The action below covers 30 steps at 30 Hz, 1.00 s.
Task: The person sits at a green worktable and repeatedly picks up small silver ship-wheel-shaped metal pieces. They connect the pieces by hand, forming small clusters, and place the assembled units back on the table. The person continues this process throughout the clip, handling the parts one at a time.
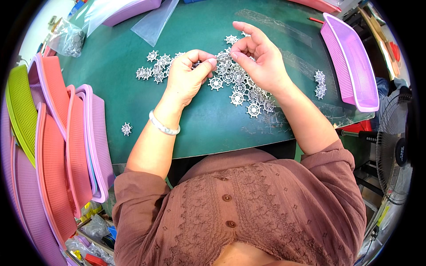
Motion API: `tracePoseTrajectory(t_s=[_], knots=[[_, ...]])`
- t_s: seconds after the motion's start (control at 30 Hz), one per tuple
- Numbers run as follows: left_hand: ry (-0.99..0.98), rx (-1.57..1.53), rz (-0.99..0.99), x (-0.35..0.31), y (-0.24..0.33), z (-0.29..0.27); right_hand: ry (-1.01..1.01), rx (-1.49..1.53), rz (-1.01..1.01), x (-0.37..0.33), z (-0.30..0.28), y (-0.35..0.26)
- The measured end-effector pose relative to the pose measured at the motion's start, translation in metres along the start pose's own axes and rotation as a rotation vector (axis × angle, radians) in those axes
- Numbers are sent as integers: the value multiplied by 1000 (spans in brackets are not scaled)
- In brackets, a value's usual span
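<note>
A: Where are the silver ship-wheel charms (238,97)?

B: Most lie in a heap under and between the two hands. A smaller bunch is just left of the left hand (188,75). A short row (320,84) is off to the right, and one lone charm (127,129) sits on the left.

A: What are the fingers doing?

B: The left thumb and pointer tips meet in a narrow pinch. On the right hand (264,62), the thumb and a curled finger are close together, and one finger sticks out. I can't tell if either hand has a charm.

A: What part of the work is this?

B: I think it's the fiddly part, handling little charms. The next move seems to call for a light pinch, because the spokes could catch.

A: Where's there room?

B: Green tabletop (128,97) shows between the left arm and the stacked baskets (53,173). The near edge is close to the brown shirt (235,195). A lilac basket (346,66) stands by the right edge, so it's tighter there.
</note>
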<state>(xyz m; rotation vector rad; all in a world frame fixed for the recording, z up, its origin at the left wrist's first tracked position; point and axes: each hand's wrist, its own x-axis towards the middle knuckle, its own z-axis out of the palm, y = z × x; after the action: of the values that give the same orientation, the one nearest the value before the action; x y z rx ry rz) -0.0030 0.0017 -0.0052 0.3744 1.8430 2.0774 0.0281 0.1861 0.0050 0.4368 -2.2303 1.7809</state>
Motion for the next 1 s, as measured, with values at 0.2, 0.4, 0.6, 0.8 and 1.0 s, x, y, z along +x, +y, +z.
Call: tracePoseTrajectory(t_s=[0.2,0.4,0.6,0.8,1.0], knots=[[25,164,112,0,-1,1,65,25,-76,0,3,1],[37,140,124,-1,-1,3,51,110,-28,0,3,-3],[44,164,131,-1,0,3,46,122,-21,1,3,-3],[42,142,137,-1,-1,3,13,107,-8,0,1,-2],[38,112,160,-1,-1,3,11,124,4,0,2,-1]])
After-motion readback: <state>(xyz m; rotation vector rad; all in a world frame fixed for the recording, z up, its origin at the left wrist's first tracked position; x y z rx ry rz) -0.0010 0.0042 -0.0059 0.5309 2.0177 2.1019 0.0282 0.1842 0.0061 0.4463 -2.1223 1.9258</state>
